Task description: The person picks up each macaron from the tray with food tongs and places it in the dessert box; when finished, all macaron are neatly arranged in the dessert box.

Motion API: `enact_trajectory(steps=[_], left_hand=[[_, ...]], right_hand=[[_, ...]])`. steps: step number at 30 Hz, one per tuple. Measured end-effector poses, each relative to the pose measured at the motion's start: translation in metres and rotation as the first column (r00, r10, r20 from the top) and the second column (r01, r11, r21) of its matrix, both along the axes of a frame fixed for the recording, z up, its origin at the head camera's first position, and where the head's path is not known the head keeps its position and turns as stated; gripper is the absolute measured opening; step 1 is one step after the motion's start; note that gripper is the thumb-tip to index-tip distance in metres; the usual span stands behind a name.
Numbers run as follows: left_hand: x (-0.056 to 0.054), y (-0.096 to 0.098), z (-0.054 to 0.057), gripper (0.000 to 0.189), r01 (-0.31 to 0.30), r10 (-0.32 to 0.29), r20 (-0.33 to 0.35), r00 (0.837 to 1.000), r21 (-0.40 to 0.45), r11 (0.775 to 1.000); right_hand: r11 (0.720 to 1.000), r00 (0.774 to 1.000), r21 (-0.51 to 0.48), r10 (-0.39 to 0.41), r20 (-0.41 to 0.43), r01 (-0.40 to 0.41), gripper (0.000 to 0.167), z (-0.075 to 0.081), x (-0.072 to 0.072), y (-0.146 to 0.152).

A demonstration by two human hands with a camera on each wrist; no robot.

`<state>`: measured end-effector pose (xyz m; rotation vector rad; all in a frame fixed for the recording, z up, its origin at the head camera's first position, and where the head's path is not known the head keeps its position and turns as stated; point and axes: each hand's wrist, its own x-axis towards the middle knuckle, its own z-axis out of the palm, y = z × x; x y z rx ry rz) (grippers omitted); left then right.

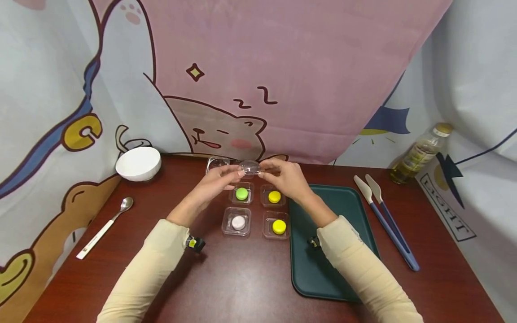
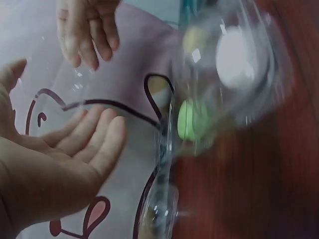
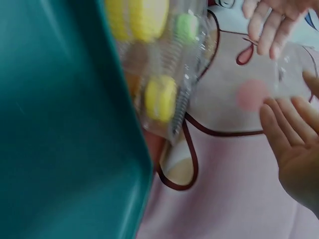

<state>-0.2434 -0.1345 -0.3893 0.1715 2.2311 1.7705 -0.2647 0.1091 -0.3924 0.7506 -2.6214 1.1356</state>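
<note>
Between both hands, a clear domed plastic lid is held up above the table. The left hand pinches its left edge and the right hand pinches its right edge. Below the hands are clear square plastic boxes, each with one macaron: a green macaron, a white macaron, a far yellow macaron and a near yellow macaron. Behind the left hand stands another clear plastic piece, partly hidden. In the left wrist view, the left hand's fingers are fairly straight.
A dark green tray lies under the right forearm. Farther right are blue-handled tongs and an oil bottle. On the left are a white bowl and a spoon. A printed cloth hangs along the table's back edge.
</note>
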Motion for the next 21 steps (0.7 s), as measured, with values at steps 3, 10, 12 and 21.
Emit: enact_trajectory(steps=[3, 10, 12, 21], left_hand=[[0.0, -0.004, 0.0, 0.064, -0.009, -0.007, -0.109, 0.994, -0.147, 0.989], [-0.001, -0.011, -0.004, 0.064, 0.005, -0.079, -0.244, 0.967, -0.291, 0.957], [-0.001, -0.012, -0.005, 0.063, 0.007, -0.081, -0.256, 0.963, -0.277, 0.961], [0.0, -0.018, -0.009, 0.064, 0.026, -0.13, -0.315, 0.94, -0.314, 0.949]], right_hand=[[0.995, 0.99, 0.048, 0.076, 0.119, -0.082, 0.057, 0.006, -0.001, 0.006], [0.98, 0.95, 0.088, 0.148, 0.275, -0.179, 0.079, 0.009, 0.0, 0.012], [0.979, 0.948, 0.09, 0.152, 0.28, -0.183, 0.078, 0.008, 0.0, 0.012], [0.982, 0.953, 0.075, 0.147, 0.265, -0.173, 0.075, 0.002, 0.007, 0.008]])
